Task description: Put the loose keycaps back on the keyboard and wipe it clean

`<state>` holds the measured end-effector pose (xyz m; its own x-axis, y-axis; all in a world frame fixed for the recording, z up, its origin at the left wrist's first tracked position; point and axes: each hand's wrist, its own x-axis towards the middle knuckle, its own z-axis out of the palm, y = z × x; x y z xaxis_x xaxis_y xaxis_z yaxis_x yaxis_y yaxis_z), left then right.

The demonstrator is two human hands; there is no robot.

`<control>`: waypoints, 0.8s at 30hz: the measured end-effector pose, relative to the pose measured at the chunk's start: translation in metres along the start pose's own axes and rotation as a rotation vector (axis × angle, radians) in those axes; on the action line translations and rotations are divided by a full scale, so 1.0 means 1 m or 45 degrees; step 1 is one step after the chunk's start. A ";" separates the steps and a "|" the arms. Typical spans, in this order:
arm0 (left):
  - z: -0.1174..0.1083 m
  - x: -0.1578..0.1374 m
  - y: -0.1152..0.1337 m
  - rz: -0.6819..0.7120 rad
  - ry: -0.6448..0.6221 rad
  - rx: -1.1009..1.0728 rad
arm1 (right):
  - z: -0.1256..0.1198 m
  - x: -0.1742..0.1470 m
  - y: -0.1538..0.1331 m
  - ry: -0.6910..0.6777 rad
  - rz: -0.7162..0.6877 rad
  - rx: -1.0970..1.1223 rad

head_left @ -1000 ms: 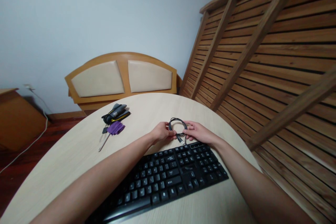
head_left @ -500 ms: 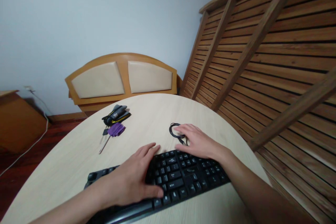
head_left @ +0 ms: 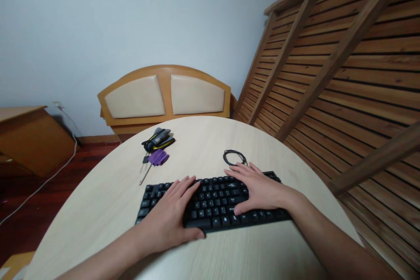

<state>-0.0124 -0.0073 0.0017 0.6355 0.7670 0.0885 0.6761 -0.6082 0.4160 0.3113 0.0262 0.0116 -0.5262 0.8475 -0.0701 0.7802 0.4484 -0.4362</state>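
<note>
A black keyboard (head_left: 213, 203) lies on the round pale wooden table (head_left: 229, 253), with its long side facing me. Across its left part rests my left hand (head_left: 170, 214), fingers stretched out and thumb near the front edge. My right hand (head_left: 259, 188) is spread over the right part, hiding many keys there; its fingertips reach past the back edge. Just beyond them sits a coiled black cable (head_left: 234, 156), partly covered by the fingers. Neither hand is closed round anything.
Toward the back left of the table lie a folded grey, black and yellow item (head_left: 159, 140), a purple folded cloth (head_left: 159, 157) and a thin stick-like piece (head_left: 145, 175). Behind stands a padded headboard (head_left: 169, 92); a slatted wooden panel (head_left: 344, 96) leans at right.
The keyboard now lies straighter, its left end turned away from me. My right hand has moved off the cable onto the keyboard's right part. The view has shifted slightly left.
</note>
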 end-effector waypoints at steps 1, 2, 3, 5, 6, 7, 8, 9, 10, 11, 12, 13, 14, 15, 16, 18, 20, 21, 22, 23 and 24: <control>0.000 0.007 0.001 0.012 0.018 0.008 | -0.001 0.001 0.005 0.019 0.021 -0.013; 0.001 0.013 0.001 0.022 0.039 0.022 | -0.003 0.002 0.010 0.037 0.040 -0.030; 0.002 0.018 0.002 0.031 0.064 0.040 | -0.004 0.002 0.015 0.053 0.058 -0.052; 0.004 0.025 0.001 0.051 0.121 0.086 | -0.007 0.004 0.025 0.092 0.090 -0.096; 0.005 0.027 0.000 0.059 0.148 0.113 | -0.008 0.005 0.030 0.115 0.102 -0.114; 0.006 0.027 -0.002 0.064 0.172 0.142 | -0.009 0.006 0.034 0.141 0.112 -0.129; 0.006 0.026 -0.005 0.063 0.192 0.171 | -0.010 0.007 0.039 0.164 0.121 -0.143; 0.006 0.023 -0.008 0.059 0.202 0.198 | -0.010 0.008 0.042 0.185 0.126 -0.158; 0.006 0.021 -0.011 0.056 0.200 0.220 | -0.011 0.009 0.045 0.204 0.131 -0.174; 0.005 0.018 -0.013 0.058 0.188 0.237 | -0.011 0.010 0.048 0.222 0.135 -0.193; 0.004 0.016 -0.016 0.063 0.167 0.246 | -0.011 0.011 0.050 0.244 0.142 -0.214; 0.003 0.014 -0.017 0.067 0.145 0.247 | -0.011 0.012 0.051 0.269 0.153 -0.236; 0.002 0.012 -0.018 0.069 0.125 0.240 | -0.010 0.013 0.053 0.300 0.168 -0.258; 0.001 0.012 -0.018 0.070 0.112 0.227 | -0.010 0.014 0.054 0.334 0.187 -0.279; 0.000 0.012 -0.018 0.067 0.108 0.210 | -0.009 0.015 0.055 0.366 0.207 -0.298; -0.003 0.015 -0.020 0.050 0.132 0.170 | -0.007 0.017 0.058 0.423 0.246 -0.328; -0.008 0.019 -0.026 0.002 0.212 0.141 | -0.005 0.018 0.061 0.471 0.282 -0.355; -0.011 0.021 -0.031 -0.045 0.276 0.136 | -0.004 0.018 0.061 0.492 0.304 -0.368; -0.014 0.023 -0.038 -0.103 0.351 0.137 | -0.003 0.017 0.062 0.510 0.329 -0.380; -0.018 0.025 -0.046 -0.169 0.429 0.147 | -0.003 0.017 0.062 0.526 0.353 -0.391; -0.022 0.026 -0.056 -0.231 0.495 0.167 | -0.003 0.017 0.061 0.537 0.371 -0.398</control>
<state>-0.0416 0.0509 0.0003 0.3321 0.8683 0.3685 0.8210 -0.4584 0.3403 0.3512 0.0689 -0.0133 -0.1461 0.9590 0.2426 0.9683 0.1890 -0.1636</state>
